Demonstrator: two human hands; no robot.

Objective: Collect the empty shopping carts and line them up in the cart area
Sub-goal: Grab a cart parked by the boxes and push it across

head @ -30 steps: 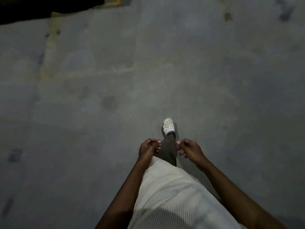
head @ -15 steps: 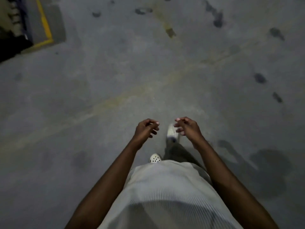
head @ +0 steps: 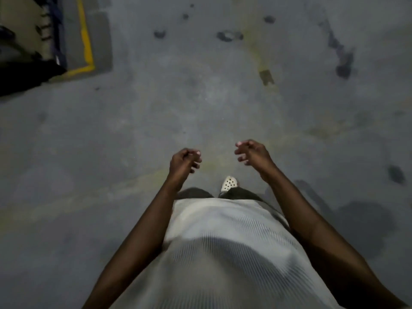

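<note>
**Empty hands, a stained floor, and no cart in sight**

Nearest the camera, a pale ribbed shirt point(head: 223, 253) fills the lower frame. It hides most of the legs and the ground directly underfoot, so anything lying in that blind spot could cause a trip. Just beyond it, the left hand point(head: 185, 162) and right hand point(head: 252, 153) are held out in front, a little apart from each other. Each grip is empty, with the fingers loosely curled round nothing. One white perforated shoe point(head: 229, 184) pokes out below the hands, so I judge the person to be mid-stride.

To the right of the body, a large dark patch point(head: 361, 221) spreads over the concrete floor point(head: 111, 141). I cannot tell whether it is wet or only shadow; if wet, a foot, or a cart wheel on a later pass, could slide there. Farther on, smaller dark spots point(head: 227, 36) dot the floor.

Farthest, at top left, a yellow line point(head: 86, 39) corners round a marked bay, with dim shapes point(head: 46, 30) behind it. No shopping cart is plainly in view, and I cannot tell whether those shapes are carts. In this poor light, the main risk is heading for the wrong place and wasting the walk.
</note>
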